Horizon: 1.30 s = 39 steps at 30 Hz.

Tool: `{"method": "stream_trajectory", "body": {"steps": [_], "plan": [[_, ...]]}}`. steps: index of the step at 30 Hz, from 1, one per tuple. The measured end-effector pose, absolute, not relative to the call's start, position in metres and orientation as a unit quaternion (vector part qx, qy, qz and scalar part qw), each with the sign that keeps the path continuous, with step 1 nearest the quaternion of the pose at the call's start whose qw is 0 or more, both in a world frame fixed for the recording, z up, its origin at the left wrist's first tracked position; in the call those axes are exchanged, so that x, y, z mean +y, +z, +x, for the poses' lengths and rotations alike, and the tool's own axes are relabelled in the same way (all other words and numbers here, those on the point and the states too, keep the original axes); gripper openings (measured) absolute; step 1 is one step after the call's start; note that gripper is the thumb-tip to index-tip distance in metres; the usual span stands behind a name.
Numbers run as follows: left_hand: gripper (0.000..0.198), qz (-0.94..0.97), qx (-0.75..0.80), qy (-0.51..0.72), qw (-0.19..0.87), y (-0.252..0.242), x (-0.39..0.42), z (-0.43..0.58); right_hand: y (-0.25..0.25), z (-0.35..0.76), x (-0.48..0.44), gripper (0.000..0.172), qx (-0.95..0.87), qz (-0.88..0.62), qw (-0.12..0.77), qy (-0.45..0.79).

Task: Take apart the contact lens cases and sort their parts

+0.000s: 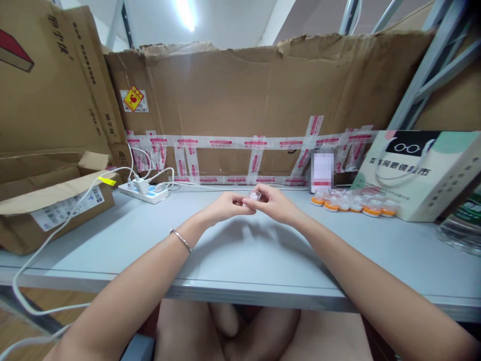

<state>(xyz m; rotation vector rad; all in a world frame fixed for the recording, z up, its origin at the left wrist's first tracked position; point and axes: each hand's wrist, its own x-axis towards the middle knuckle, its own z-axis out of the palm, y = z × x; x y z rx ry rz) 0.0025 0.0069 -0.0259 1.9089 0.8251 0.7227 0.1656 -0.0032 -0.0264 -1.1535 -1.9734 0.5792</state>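
Both my hands meet over the middle of the grey table (240,250), a little above its surface. My left hand (230,205), with a thin bracelet on its wrist, and my right hand (273,201) pinch one small clear container with a pinkish lid (255,195) between their fingertips. Several similar small containers with orange lids (351,203) lie in a row on the table to the right of my right hand.
A white power strip (144,190) with plugged cables lies at the back left. An open cardboard box (48,200) stands at the left. A taped cardboard wall (263,110) closes the back. A printed paper bag (421,170) and a plastic-wrapped item (460,230) stand at the right.
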Motion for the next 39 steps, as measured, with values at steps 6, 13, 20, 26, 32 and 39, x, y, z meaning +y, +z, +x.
{"method": "stream_trajectory", "body": {"steps": [6, 13, 20, 26, 32, 39], "plan": [[0.023, 0.764, 0.350, 0.294, 0.456, -0.032, 0.012, 0.003, -0.026, 0.169, -0.007, 0.032, -0.794, -0.496, 0.295, 0.194], [0.025, 0.781, 0.326, 0.281, 0.452, -0.025, 0.010, 0.000, -0.027, 0.169, -0.007, 0.028, -0.801, -0.478, 0.315, 0.174], [0.029, 0.785, 0.333, 0.259, 0.453, -0.027, 0.010, 0.000, -0.027, 0.171, -0.007, 0.016, -0.818, -0.460, 0.312, 0.149], [0.033, 0.780, 0.366, 0.246, 0.445, -0.032, 0.013, 0.001, -0.017, 0.177, -0.006, 0.026, -0.815, -0.454, 0.329, 0.148], [0.039, 0.802, 0.411, 0.230, 0.366, -0.041, 0.021, 0.002, -0.027, 0.224, 0.040, 0.036, -0.659, -0.605, 0.443, 0.054], [0.039, 0.787, 0.480, 0.233, 0.310, -0.057, 0.026, 0.007, -0.075, 0.258, 0.088, 0.038, -0.610, -0.702, 0.367, 0.007]]}}
